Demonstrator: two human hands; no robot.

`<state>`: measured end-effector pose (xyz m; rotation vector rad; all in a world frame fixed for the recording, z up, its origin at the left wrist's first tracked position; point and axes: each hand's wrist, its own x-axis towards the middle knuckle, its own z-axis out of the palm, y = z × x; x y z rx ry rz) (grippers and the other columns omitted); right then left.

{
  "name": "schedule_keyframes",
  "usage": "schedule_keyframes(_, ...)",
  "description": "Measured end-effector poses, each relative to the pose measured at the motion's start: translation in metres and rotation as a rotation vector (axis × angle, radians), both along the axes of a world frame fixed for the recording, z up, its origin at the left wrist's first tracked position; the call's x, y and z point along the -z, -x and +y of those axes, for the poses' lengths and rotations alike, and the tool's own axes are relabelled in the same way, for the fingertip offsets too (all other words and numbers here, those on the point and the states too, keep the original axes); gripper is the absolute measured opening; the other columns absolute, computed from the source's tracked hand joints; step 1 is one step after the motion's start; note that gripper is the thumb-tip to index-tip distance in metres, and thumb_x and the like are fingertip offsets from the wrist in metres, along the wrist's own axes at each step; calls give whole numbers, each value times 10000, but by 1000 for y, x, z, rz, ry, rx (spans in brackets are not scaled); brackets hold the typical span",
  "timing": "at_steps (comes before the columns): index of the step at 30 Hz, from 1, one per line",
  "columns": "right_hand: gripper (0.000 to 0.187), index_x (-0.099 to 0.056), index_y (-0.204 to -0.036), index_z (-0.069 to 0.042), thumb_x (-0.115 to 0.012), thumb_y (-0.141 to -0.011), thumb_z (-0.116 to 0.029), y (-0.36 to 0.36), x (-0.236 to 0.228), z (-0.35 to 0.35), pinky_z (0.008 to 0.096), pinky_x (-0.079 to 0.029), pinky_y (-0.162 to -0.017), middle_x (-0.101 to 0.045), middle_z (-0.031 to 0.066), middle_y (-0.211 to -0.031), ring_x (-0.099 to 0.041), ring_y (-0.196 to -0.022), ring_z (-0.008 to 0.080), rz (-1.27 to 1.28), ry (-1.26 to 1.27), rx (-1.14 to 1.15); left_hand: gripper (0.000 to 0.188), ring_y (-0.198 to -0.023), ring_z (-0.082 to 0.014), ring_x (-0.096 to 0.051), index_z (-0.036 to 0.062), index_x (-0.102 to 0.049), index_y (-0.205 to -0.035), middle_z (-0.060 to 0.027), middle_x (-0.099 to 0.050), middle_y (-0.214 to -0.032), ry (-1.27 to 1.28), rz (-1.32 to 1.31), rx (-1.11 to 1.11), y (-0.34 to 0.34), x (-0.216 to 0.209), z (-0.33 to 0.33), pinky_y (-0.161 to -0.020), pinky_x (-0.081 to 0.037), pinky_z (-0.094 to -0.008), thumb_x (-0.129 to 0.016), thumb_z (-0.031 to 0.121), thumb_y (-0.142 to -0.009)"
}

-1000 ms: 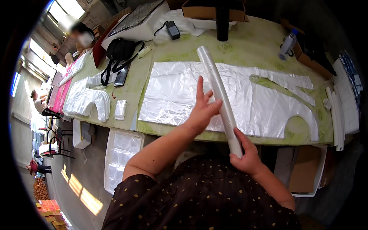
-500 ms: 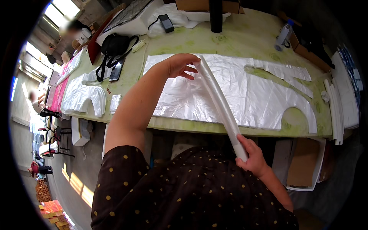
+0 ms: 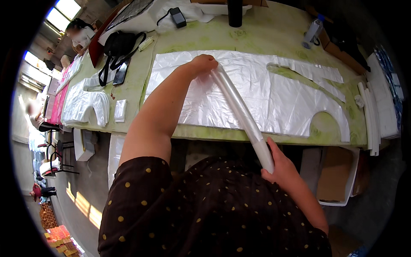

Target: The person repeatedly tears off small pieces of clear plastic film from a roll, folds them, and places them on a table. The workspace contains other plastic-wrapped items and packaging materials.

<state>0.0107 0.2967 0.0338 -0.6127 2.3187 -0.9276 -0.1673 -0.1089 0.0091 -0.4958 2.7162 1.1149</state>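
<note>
A long roll of clear-white plastic film slants across the front of me, its lower end showing a plain white tube. My left hand is closed at the far upper end of the roll, over the table; its fingertips are partly hidden. Near the table's front edge, my right hand grips the lower end, fingers wrapped behind it. Beneath the roll lies a flat, shiny white plastic sheet, cut like a sleeveless apron or vest with strap-like strips at its right end.
On the green patterned table are a black bag, a phone, folded white plastic pieces, a black cylinder and a water bottle. White tubes stand at the right edge. Other people work far left.
My left hand's fingers, spread before, have closed in at the roll's upper end. My right hand still holds the lower end. The view has shifted slightly.
</note>
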Motion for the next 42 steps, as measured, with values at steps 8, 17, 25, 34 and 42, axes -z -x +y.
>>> schedule_keyframes(8,643,-531,-1355,-65,-697,-738,-3,-71,-3,140,390,-523,-922,-660,184,-1189,-660,-1090,304,-296,-191,200,312,-898,-318,-701,56,-724,-1077,-169,-714,-1030,355,91,263,15,16,-8,-852,-559,-394,-600,253,-868)
schedule_keyframes(17,558,-559,-1242,-60,-647,-701,42,-112,59,191,328,-507,-867,-643,70,-1033,-608,-972,182,-231,-29,421,487,-1340,-373,-481,74,-617,-1287,-185,-573,-1377,455,151,-65,-4,-23,17,-1109,-410,-437,-597,344,-882)
schedule_keyframes(25,546,-522,-1319,-23,-731,-843,-188,-13,32,143,365,-482,-923,-613,100,-1135,-577,-1049,193,83,157,395,1025,-1547,-411,-175,48,-282,-1582,-218,-252,-1643,357,517,817,-156,13,100,-1259,-141,-553,-733,546,-808)
schedule_keyframes(34,470,-621,-1252,-52,-745,-827,-209,130,-4,24,456,-452,-965,-641,152,-1122,-567,-1089,373,689,-60,-175,691,-1473,-332,-371,117,-508,-1461,-94,-480,-1502,308,514,865,-191,26,92,-1243,-259,-507,-711,138,-802)
schedule_keyframes(42,478,-629,-1279,-55,-733,-846,-231,177,16,10,449,-457,-971,-649,144,-1142,-561,-1090,366,771,-148,28,585,-1508,-326,-312,265,-567,-1429,-71,-438,-1548,324,502,887,-197,24,92,-1256,-225,-511,-652,136,-865)
